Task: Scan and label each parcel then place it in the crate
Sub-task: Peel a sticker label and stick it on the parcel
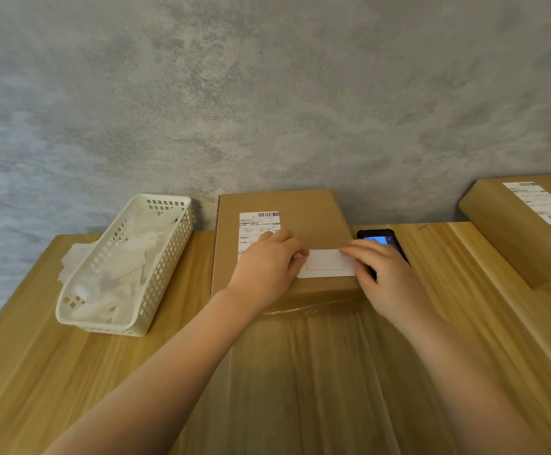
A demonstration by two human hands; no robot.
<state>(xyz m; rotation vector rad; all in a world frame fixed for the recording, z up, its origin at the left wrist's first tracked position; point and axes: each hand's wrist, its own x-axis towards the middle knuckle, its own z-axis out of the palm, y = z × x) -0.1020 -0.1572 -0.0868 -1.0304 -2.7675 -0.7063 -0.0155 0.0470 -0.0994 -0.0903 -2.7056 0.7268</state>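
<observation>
Pressing: both hands lie on a white sticker (328,264) on top of the middle cardboard box (287,244), the landmark for every place below.
Left hand (266,270): flat on the box top, fingertips pinching the sticker's left end.
Right hand (387,274): fingers spread over the sticker's right end at the right edge of the box, holding that end down.
Sticker: white with a thin red outline, lying flat near the front right corner of the box top.
Shipping label (257,229): on the box top, left of the sticker, barcode at its far edge; the left hand partly covers it.
Scanner (382,244): a dark device with a lit screen, just right of the box, partly under the right hand.
Basket (166,257): white plastic, left of the box, holding white paper strips.
Second box (527,231): well to the right of the middle box, with its own label.
Table (300,372): wooden, under the box and everything else.
</observation>
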